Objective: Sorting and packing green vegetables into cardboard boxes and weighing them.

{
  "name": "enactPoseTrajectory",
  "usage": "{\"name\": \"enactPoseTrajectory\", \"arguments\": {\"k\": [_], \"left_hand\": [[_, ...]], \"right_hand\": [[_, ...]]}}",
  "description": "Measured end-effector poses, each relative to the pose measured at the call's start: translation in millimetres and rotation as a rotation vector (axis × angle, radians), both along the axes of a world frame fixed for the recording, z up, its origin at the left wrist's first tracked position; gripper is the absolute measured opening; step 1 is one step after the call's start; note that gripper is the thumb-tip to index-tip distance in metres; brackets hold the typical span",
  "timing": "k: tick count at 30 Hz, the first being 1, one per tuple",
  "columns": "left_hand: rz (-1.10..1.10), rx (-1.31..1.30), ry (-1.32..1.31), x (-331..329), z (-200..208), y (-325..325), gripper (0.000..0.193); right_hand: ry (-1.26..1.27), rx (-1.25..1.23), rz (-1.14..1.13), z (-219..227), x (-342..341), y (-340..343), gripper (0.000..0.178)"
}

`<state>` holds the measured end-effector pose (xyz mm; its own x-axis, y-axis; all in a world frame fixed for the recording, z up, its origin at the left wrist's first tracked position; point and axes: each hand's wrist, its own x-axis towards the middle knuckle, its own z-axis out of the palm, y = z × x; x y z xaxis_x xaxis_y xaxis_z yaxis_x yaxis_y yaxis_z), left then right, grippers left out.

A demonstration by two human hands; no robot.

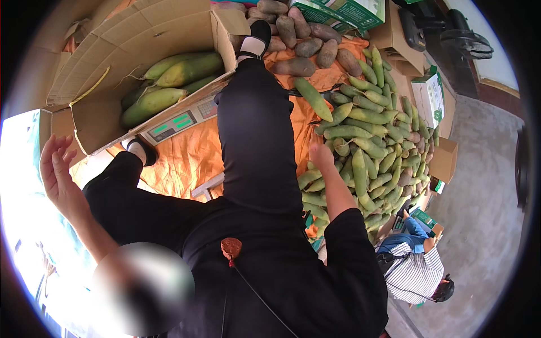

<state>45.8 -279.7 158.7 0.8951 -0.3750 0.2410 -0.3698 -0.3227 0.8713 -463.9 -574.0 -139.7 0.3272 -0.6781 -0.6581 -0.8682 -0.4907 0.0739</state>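
Observation:
At the left, my left hand [56,172] is raised beside the open cardboard box, fingers apart and holding nothing. Several large green radishes [189,70] lie inside the cardboard box [93,121], which rests on a digital scale [179,123] with a lit green display. My right hand [321,155] is closed at the near left edge of a big heap of green radishes [369,132]. Its fingers are curled out of sight, so anything in them is hidden. Just beyond that hand, one long green radish [313,98] lies on the orange sheet.
Reddish-brown root vegetables [296,66] lie at the far middle. The orange sheet [186,163] covers the floor around my legs. Green-and-white cartons [428,96] and a black fan [465,42] stand at the right. A person in a striped shirt [414,276] sits at the lower right.

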Motion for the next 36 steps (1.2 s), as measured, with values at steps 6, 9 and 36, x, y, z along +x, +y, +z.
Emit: {"name": "enactPoseTrajectory", "arguments": {"k": [6, 9, 36], "left_hand": [[0.115, 0.034, 0.042, 15, -26, 24, 0.027], [0.101, -0.037, 0.06, 24, -30, 30, 0.026], [0.058, 0.016, 0.154, 25, -50, 12, 0.018]], "right_hand": [[-0.189, -0.411, -0.262, -6, -60, 32, 0.042], [-0.272, -0.001, -1.159, -14, -64, 12, 0.064], [-0.169, -0.114, -0.956, -54, -63, -14, 0.029]]}}
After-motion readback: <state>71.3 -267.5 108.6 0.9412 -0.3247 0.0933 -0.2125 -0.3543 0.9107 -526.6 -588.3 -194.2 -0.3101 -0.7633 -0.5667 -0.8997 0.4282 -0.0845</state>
